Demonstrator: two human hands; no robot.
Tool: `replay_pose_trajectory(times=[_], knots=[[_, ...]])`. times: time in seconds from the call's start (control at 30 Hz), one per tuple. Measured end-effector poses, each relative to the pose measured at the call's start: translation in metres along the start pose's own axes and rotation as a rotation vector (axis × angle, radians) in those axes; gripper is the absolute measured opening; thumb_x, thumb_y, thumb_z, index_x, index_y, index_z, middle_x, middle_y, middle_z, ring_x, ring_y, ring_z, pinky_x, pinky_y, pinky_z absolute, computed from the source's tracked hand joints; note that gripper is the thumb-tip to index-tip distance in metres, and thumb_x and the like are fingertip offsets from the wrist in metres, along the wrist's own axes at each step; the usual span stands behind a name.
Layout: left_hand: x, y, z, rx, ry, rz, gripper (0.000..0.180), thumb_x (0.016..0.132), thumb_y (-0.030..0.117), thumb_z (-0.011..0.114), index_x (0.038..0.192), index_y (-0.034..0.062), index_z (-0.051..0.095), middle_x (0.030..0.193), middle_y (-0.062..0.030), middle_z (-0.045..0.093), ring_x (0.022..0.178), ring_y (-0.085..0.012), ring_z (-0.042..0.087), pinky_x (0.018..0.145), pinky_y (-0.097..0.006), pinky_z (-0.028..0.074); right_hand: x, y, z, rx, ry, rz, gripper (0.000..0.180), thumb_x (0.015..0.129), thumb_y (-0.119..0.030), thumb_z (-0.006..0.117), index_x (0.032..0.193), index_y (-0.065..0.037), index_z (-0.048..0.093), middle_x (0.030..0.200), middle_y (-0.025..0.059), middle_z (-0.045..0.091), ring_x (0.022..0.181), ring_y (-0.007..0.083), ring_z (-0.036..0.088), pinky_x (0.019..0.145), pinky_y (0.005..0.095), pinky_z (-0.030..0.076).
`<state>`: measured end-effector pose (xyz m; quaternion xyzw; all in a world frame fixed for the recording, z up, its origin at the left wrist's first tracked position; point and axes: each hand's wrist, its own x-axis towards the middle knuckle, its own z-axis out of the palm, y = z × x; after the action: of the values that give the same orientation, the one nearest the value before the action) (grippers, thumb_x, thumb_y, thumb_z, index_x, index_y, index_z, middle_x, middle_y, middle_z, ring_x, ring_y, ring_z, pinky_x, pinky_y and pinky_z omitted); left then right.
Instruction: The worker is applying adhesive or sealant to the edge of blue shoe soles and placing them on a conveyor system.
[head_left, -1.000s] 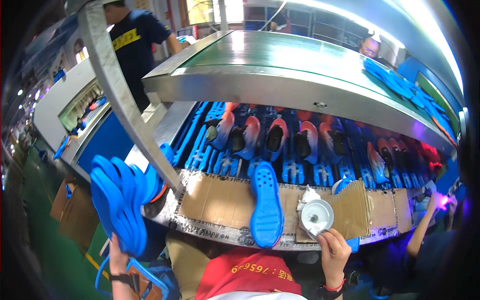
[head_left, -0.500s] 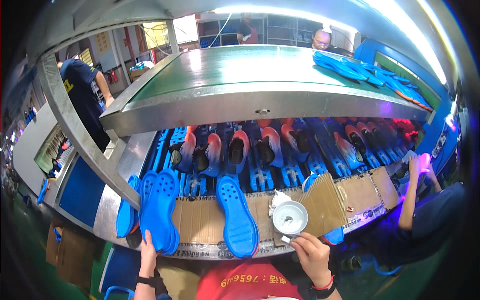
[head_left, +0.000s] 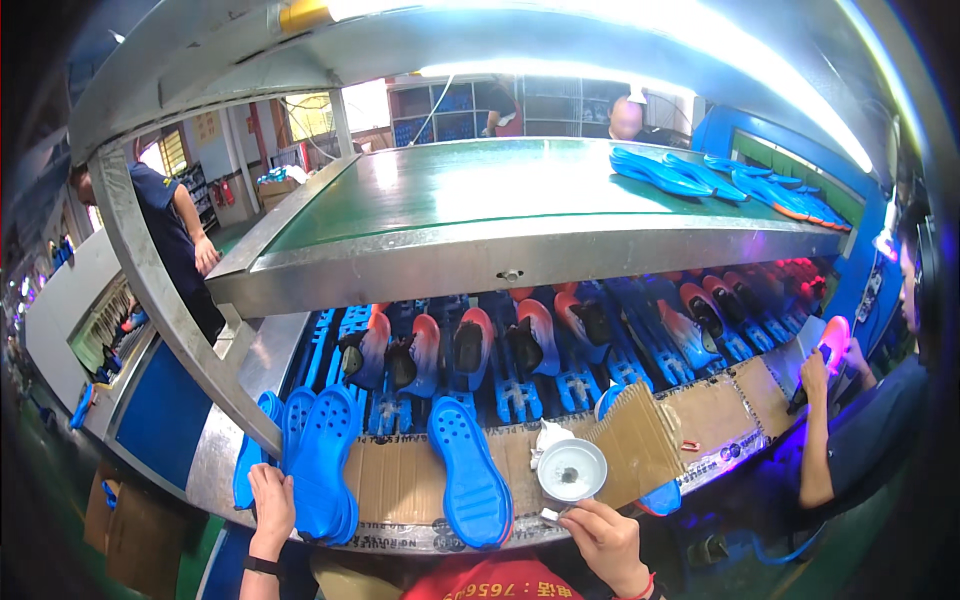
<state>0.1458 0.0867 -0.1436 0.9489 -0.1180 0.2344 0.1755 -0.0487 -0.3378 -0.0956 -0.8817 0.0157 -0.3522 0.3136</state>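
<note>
In the head view, the left hand (head_left: pixel 270 505) rests with fingers closed on the near end of a stack of blue soles (head_left: pixel 318 460) lying on the cardboard (head_left: pixel 400 480) left of a single blue sole (head_left: pixel 470 470). Right of that sole, the right hand (head_left: pixel 603 535) pinches something small, too small to tell, just below a round metal dish (head_left: pixel 571 470). Beyond the sole, shoes (head_left: pixel 470 350) stand in blue racks under the shelf (head_left: pixel 520 250).

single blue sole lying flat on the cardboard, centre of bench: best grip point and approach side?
Take the blue sole at its near end, which overhangs the bench's front edge, coming from the worker's side with the right hand. It lies flat, lengthwise away from the worker, so only that end likely offers room beneath. The left hand rests on the stacked soles; the round white dish crowds its right.
</note>
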Motion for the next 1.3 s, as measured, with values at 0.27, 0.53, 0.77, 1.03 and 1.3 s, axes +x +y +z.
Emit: replay_pose_trajectory(times=[0.27,0.53,0.77,1.03,1.3], knots=[[0.015,0.017,-0.033,0.172,-0.264,-0.052,0.015,0.091,0.004,0.051,0.1,-0.004,0.041,0.076,-0.0238,0.055,0.071,-0.0434,0.056,0.063,-0.051,0.042,-0.003,-0.001,-0.006,0.039,-0.038,0.036,0.009,0.08,-0.004,0.07,0.088,-0.002,0.067,0.088,0.0143,0.066,0.076,0.0313,0.066,0.065,0.0346,0.053],[-0.019,0.08,-0.042,-1.24,-0.2,-0.417,0.045,0.088,-0.003,0.055,0.129,-0.0018,0.037,0.11,-0.0158,0.059,0.101,-0.0271,0.061,0.084,-0.04,0.052,0.002,0.01,0.005,0.037,-0.024,0.0,0.012,0.076,-0.005,0.072,0.087,-0.004,0.068,0.086,0.0118,0.066,0.07,0.0284,0.066,0.06,0.0326,0.053],[-0.05,0.155,-0.022,-1.648,-0.532,-0.636,0.069,0.081,-0.006,0.059,0.141,0.0033,0.028,0.127,-0.0118,0.05,0.115,-0.0253,0.053,0.095,-0.038,0.047,0.011,0.009,0.016,0.036,-0.05,-0.018,0.011,0.075,-0.007,0.074,0.084,-0.006,0.069,0.085,0.0073,0.067,0.063,0.0229,0.065,0.056,0.03,0.052],[-0.062,0.174,0.022,-1.69,-0.688,-0.571,0.058,0.077,-0.007,0.068,0.128,-0.0026,0.041,0.118,-0.0128,0.057,0.109,-0.0236,0.058,0.094,-0.041,0.05,0.002,0.016,0.014,0.031,-0.03,0.0,0.013,0.073,-0.006,0.076,0.084,-0.005,0.069,0.086,0.0108,0.068,0.062,0.0241,0.066,0.054,0.0295,0.052],[-0.052,0.207,0.019,-1.523,-0.472,-0.307,0.043,0.079,-0.001,0.071,0.117,-0.0044,0.052,0.109,-0.0105,0.062,0.1,-0.0169,0.06,0.088,-0.033,0.05,0.005,0.021,0.016,0.049,-0.013,-0.014,0.014,0.074,-0.011,0.075,0.086,-0.007,0.067,0.086,0.0089,0.067,0.062,0.0263,0.066,0.053,0.0323,0.052]])
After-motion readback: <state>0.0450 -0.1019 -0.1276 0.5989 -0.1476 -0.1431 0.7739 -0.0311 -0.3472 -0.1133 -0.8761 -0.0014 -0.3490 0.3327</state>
